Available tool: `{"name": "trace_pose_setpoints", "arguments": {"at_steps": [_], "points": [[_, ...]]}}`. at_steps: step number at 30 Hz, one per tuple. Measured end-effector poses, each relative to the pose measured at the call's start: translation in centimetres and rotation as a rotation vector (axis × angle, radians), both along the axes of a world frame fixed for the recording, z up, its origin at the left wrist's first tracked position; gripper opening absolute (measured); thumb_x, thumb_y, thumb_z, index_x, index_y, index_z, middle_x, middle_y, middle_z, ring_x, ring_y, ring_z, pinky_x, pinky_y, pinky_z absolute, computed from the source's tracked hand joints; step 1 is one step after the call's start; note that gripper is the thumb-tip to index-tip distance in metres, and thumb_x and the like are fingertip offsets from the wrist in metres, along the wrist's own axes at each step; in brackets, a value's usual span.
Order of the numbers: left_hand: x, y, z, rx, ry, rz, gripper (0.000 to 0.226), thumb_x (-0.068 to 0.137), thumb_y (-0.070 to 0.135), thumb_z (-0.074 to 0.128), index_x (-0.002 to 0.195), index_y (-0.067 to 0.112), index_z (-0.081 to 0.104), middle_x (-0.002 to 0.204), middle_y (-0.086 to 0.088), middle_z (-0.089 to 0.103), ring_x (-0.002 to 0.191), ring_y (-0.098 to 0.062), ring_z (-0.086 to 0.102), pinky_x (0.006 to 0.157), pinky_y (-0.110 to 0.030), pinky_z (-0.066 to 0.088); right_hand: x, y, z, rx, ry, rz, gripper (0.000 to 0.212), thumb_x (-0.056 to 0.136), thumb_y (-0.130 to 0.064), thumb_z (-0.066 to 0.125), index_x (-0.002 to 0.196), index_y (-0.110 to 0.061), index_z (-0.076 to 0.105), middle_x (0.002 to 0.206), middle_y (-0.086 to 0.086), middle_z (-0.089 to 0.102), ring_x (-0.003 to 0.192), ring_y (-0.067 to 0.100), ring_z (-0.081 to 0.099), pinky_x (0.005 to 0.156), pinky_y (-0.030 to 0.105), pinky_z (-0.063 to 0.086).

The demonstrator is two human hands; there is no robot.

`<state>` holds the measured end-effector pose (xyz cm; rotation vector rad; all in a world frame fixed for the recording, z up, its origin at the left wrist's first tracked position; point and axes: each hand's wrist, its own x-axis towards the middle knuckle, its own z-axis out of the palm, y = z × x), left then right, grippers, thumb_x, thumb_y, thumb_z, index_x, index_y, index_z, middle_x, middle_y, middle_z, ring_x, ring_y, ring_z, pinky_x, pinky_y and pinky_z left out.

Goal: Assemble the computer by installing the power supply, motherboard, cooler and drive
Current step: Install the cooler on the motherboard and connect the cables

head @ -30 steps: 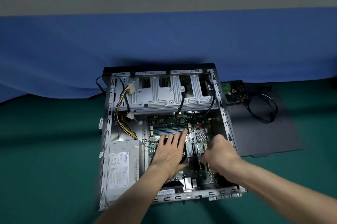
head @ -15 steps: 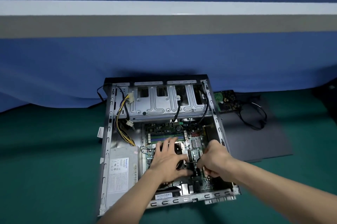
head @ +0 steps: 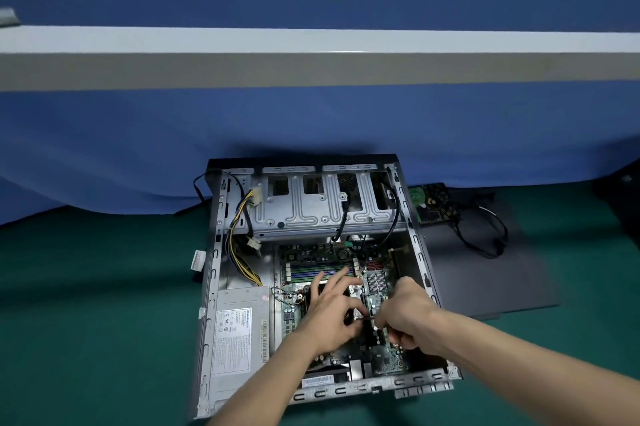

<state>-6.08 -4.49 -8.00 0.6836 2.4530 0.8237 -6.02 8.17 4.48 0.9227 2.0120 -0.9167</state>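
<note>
Inside the open grey metal computer case [head: 210,290], your left hand [head: 330,314] rests with fingers spread on the green motherboard [head: 304,256], beside the boxy grey power supply [head: 235,328]. Your right hand [head: 412,314] is curled tight, pinching a thin dark rod [head: 363,318].

The worktop [head: 86,321] is dark green, the cloth [head: 311,131] behind blue, the case [head: 212,287] silver-grey. Its motherboard [head: 304,256] is green, the power supply [head: 239,332] grey with a white printed label, the wire bundle [head: 239,228] yellow and black.

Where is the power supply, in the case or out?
In. The power supply sits inside the case, at its near-left corner.
</note>
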Motion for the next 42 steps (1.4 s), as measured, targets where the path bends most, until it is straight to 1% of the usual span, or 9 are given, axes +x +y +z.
{"name": "trace_pose_setpoints", "arguments": {"at_steps": [11, 14, 17, 19, 26, 31, 34, 40, 42], "points": [[-0.5, 0.1, -1.4, 0.142, -0.136, 0.15, 0.008, 0.078, 0.035, 0.072, 0.085, 0.038, 0.074, 0.094, 0.034, 0.057, 0.126, 0.006, 0.025, 0.107, -0.035, 0.001, -0.4, -0.5, 0.3, -0.126, -0.08, -0.148, 0.009, 0.095, -0.003, 0.048, 0.087, 0.002, 0.047, 0.049, 0.01, 0.056, 0.035, 0.016, 0.046, 0.033, 0.019, 0.033], [-0.4, 0.1, -1.7, 0.099, -0.152, 0.17, 0.013, 0.08, 0.028, 0.072, 0.079, 0.04, 0.072, 0.115, 0.028, 0.053, 0.132, -0.008, 0.023, 0.107, -0.036, 0.005, -0.7, -0.1, 1.8, -0.012, -0.045, 0.346, 0.031, 0.088, -0.026, 0.066, 0.084, -0.007, 0.042, 0.077, 0.008, 0.06, 0.049, 0.019, 0.056, 0.038, 0.023, 0.041], [-0.4, 0.2, -1.7, 0.075, -0.135, 0.165, 0.009, 0.08, 0.034, 0.072, 0.087, 0.038, 0.074, 0.115, 0.03, 0.052, 0.13, -0.009, 0.022, 0.106, -0.035, 0.004, 0.0, -0.1, 2.3, 0.376, 0.145, 1.261, 0.019, 0.086, -0.009, 0.062, 0.103, -0.012, 0.053, 0.103, 0.009, 0.062, 0.088, 0.028, 0.063, 0.064, 0.031, 0.041], [-0.3, 0.2, -1.7, 0.097, -0.124, 0.164, 0.009, 0.079, 0.036, 0.072, 0.088, 0.039, 0.074, 0.11, 0.037, 0.043, 0.128, -0.007, 0.019, 0.1, -0.03, 0.0, 0.6, -0.4, 1.3, 0.376, 0.198, 1.403, 0.031, 0.087, 0.002, 0.055, 0.116, -0.01, 0.053, 0.109, 0.011, 0.061, 0.099, 0.031, 0.062, 0.073, 0.036, 0.045], [-0.6, 0.3, -2.1, 0.081, -0.146, 0.147, 0.016, 0.073, 0.05, 0.071, 0.086, 0.04, 0.074, 0.106, 0.026, 0.056, 0.128, -0.011, 0.026, 0.107, -0.037, 0.009, -1.6, 0.5, -0.4, -0.181, -0.11, -0.229, 0.015, 0.09, 0.004, 0.055, 0.077, 0.0, 0.048, 0.042, 0.009, 0.051, 0.025, 0.011, 0.04, 0.028, 0.014, 0.029], [-0.5, 0.1, -2.2, 0.045, -0.126, 0.177, 0.009, 0.081, 0.033, 0.069, 0.088, 0.029, 0.074, 0.125, 0.02, 0.046, 0.13, -0.015, 0.018, 0.107, -0.036, 0.009, 0.0, 0.1, 1.2, 0.134, 0.069, 0.537, 0.047, 0.09, -0.047, 0.054, 0.099, -0.001, 0.049, 0.072, 0.011, 0.065, 0.046, 0.023, 0.059, 0.042, 0.024, 0.04], [-0.4, 0.2, -2.1, 0.058, -0.111, 0.14, 0.014, 0.082, 0.037, 0.069, 0.095, 0.036, 0.074, 0.116, 0.031, 0.05, 0.13, -0.011, 0.02, 0.103, -0.032, 0.002, 1.1, 0.1, 0.6, 0.445, 0.239, 1.289, 0.033, 0.09, -0.022, 0.058, 0.117, -0.007, 0.046, 0.102, 0.009, 0.063, 0.091, 0.031, 0.063, 0.065, 0.035, 0.042], [-0.6, 0.3, -2.0, 0.026, -0.19, 0.165, 0.014, 0.073, 0.049, 0.072, 0.086, 0.043, 0.073, 0.122, 0.017, 0.055, 0.134, -0.017, 0.023, 0.112, -0.047, 0.007, 0.0, 1.0, -0.7, -0.068, -0.096, -0.15, 0.016, 0.091, -0.009, 0.062, 0.088, -0.003, 0.048, 0.044, 0.004, 0.05, 0.036, 0.012, 0.039, 0.033, 0.018, 0.026], [-0.5, 0.4, -1.7, 0.015, -0.187, 0.16, 0.011, 0.075, 0.046, 0.072, 0.085, 0.042, 0.073, 0.123, 0.017, 0.052, 0.134, -0.019, 0.022, 0.111, -0.046, 0.008, 0.1, 1.3, 0.0, -0.127, -0.137, -0.172, 0.017, 0.098, -0.019, 0.049, 0.099, -0.002, 0.049, 0.043, 0.005, 0.05, 0.032, 0.011, 0.037, 0.033, 0.016, 0.025]]}}
